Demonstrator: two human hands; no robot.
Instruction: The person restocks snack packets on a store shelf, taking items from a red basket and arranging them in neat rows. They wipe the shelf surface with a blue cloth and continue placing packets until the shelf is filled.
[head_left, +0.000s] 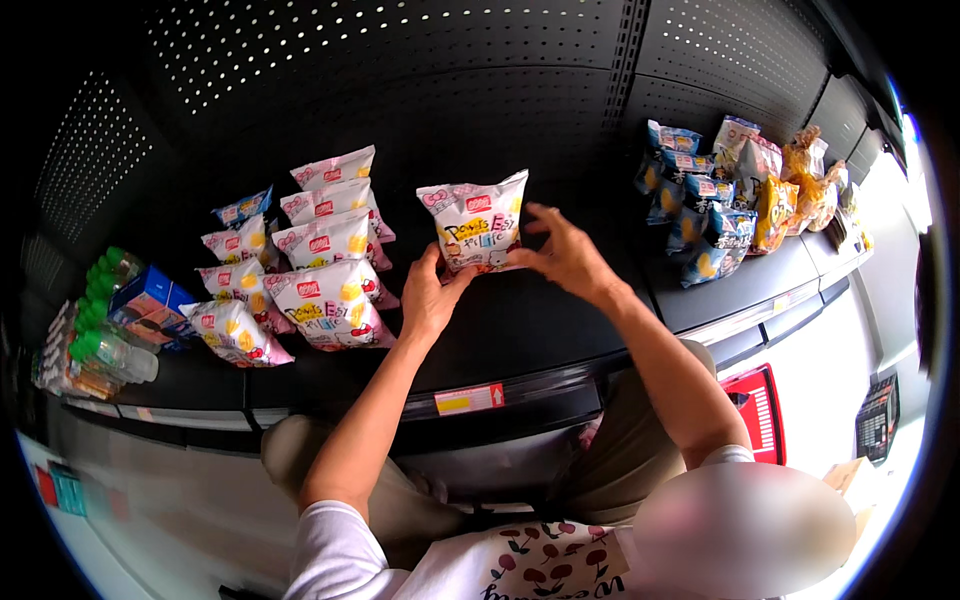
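A white and pink snack bag (480, 221) stands upright over the black shelf (495, 322). My left hand (433, 292) grips its lower left corner, thumb along the bottom edge. At the bag's right side, my right hand (570, 255) has its fingers spread, with the thumb against or very near the lower right edge; whether it touches is hard to tell. Left of my hands, matching bags stand in two rows, the nearer row (326, 304) and a farther-left row (236, 334), with a blue bag (244, 206) behind.
Blue snack bags (716, 244) and yellow bags (776, 214) stand on the right. Green-capped containers (135, 360) and a blue box (150, 304) are at far left. A price tag (470, 400) lines the shelf edge. A red basket (757, 412) is at lower right, beyond it a dark crate (877, 416).
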